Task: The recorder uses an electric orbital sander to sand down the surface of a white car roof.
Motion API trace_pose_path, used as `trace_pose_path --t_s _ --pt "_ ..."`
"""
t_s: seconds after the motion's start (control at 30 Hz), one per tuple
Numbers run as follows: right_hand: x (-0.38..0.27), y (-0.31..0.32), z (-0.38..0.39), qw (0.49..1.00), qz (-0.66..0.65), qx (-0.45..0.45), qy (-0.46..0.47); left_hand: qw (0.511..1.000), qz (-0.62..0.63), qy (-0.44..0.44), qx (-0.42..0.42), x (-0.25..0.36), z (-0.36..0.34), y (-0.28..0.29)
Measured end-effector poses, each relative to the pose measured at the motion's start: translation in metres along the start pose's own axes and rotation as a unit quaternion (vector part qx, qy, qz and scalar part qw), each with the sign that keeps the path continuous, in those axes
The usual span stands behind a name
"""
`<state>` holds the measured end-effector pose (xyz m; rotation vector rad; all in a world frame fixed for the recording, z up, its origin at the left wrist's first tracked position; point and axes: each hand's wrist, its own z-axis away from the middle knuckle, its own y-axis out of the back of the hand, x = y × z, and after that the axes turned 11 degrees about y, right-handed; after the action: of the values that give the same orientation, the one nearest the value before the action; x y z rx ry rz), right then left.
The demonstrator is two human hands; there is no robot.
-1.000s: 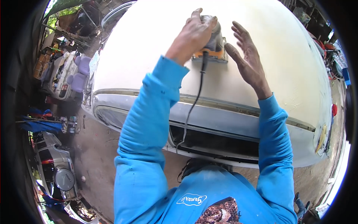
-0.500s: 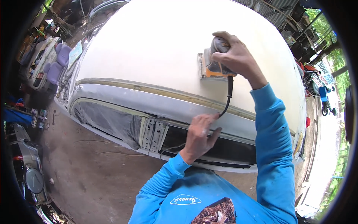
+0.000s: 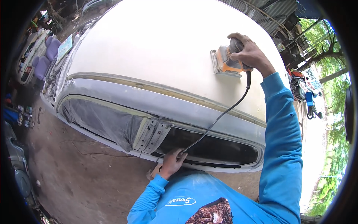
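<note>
My right hand (image 3: pixel 250 54) is wrapped round the grip of an orange and grey electric sander (image 3: pixel 228 61), whose flat pad rests on the white roof (image 3: pixel 149 41) of a vehicle. From the sander's handle a black power cord (image 3: pixel 223 114) runs down across the roof edge and the dark side window. Lower down, beside that window (image 3: pixel 212 147), my left hand (image 3: pixel 172 163) is closed around the cord. Beyond my left hand the cord is hard to follow. A grey side panel with a masked window (image 3: pixel 104 119) lies to the left.
A raised gutter strip (image 3: pixel 123 80) runs along the roof's edge. Purple seats (image 3: pixel 46 56) and car parts stand at the far left. A thin cord (image 3: pixel 89 151) lies on the dirt floor (image 3: pixel 74 179). A grey vehicle part (image 3: pixel 18 168) is at the left rim. A motorbike (image 3: pixel 298 84) stands at the right.
The sander and my right hand have shifted right across the roof. My left hand has moved down and left, closing on the cord, which now stretches longer over the window.
</note>
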<state>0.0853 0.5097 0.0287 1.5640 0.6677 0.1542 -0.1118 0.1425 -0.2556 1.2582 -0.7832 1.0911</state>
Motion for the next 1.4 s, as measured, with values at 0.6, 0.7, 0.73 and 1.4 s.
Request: trace_pose_path --t_s 0.6,0.7,0.73,1.4 --pt "-0.01 -0.005 0.051 0.999 0.02 -0.007 0.045 0.924 0.037 -0.061 0.375 0.024 -0.019 0.106" --pt "0.02 0.014 0.087 1.0 0.011 0.001 -0.004 0.929 0.036 -0.089 0.358 0.037 -0.039 0.102" --pt "0.03 0.018 0.099 1.0 0.009 0.0 -0.019 0.929 0.034 -0.1 0.355 0.039 -0.043 0.1" --pt "-0.016 -0.003 0.089 1.0 0.008 0.006 0.02 0.978 -0.008 -0.091 0.185 0.046 -0.018 0.059"
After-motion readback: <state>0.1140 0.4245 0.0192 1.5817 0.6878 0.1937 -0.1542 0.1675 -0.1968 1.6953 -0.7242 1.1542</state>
